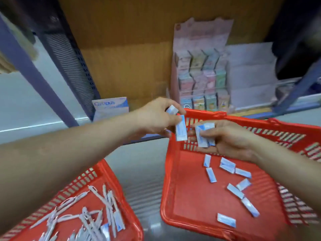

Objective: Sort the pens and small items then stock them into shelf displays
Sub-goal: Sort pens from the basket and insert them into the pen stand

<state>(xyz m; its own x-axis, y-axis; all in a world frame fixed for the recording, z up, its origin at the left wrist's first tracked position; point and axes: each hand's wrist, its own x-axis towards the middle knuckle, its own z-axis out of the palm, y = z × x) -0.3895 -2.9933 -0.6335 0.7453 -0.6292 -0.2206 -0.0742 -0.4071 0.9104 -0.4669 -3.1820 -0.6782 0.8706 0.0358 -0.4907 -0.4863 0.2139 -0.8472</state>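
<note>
Our left hand (154,117) pinches two blue-white packets (180,129); our right hand (231,141) grips a small stack (203,134) over the red basket (191,197), where more lie loose; we should square them together, faces matching, before shelving.

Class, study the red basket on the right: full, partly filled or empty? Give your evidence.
Nearly empty: the right basket holds only a few small blue-and-white packets lying scattered, most of its red floor bare.
</note>
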